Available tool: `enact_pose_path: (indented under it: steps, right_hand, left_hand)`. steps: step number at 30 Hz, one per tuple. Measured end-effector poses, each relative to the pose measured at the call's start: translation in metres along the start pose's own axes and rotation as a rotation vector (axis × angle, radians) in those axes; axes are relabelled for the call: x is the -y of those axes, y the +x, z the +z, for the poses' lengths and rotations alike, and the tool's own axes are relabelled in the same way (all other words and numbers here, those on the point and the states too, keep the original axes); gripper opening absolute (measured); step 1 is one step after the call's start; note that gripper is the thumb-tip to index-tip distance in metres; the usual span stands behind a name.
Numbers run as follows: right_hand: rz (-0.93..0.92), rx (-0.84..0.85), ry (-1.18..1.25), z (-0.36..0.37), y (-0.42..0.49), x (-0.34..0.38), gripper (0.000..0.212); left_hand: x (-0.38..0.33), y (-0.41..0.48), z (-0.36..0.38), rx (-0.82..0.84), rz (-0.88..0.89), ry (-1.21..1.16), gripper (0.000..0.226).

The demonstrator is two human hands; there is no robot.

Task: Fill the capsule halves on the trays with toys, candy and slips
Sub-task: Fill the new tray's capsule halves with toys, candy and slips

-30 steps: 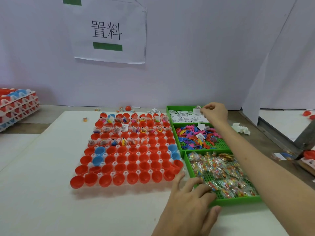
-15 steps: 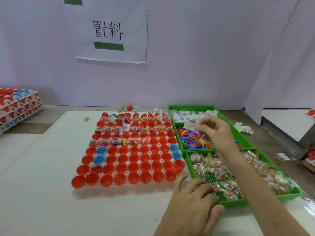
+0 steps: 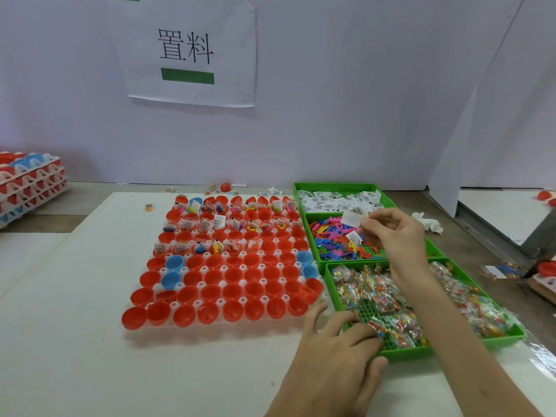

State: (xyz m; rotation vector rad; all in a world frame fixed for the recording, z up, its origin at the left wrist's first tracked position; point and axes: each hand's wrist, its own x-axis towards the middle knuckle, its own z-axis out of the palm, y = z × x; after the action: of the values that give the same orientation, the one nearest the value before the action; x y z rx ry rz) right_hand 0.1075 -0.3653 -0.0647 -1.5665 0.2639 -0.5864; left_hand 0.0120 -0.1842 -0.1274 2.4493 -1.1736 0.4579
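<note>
Slip step: the right hand (image 3: 394, 233) pinched a paper slip (image 3: 352, 219), perhaps two, just right of the capsule tray (image 3: 210, 325). The left hand (image 3: 337, 356) lay flat, fingers spread, off its near-right corner. Next probably called for a half lacking one.

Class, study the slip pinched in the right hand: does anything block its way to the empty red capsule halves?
Nothing visible does. The right hand holds the slip above the toy bin; the empty capsule halves lie uncovered to its left.
</note>
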Motion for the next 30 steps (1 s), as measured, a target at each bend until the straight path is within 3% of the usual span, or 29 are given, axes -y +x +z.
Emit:
enact_pose_path:
  steps: [5, 10, 16, 23, 30]
  right_hand:
    - [0.022, -0.072, -0.071, 0.006, 0.030, 0.008, 0.025]
    - [0.027, -0.201, -0.235, 0.018, 0.083, 0.008, 0.013]
    - [0.160, -0.075, -0.323, 0.024, 0.120, -0.008, 0.022]
    - [0.047, -0.130, -0.275, 0.014, 0.107, -0.008, 0.021]
    - [-0.093, 0.238, -0.121, 0.016, 0.033, 0.017, 0.017]
  left_hand:
    - [0.000, 0.001, -0.001, -0.016, 0.029, -0.030, 0.030]
    - [-0.002, 0.005, 0.001, -0.131, 0.065, -0.076, 0.025]
    - [-0.004, 0.007, 0.003, -0.302, 0.088, -0.132, 0.024]
    - [-0.001, 0.005, 0.000, -0.406, 0.101, -0.209, 0.033]
    - [0.004, 0.007, -0.013, -0.630, -0.141, -0.548, 0.038]
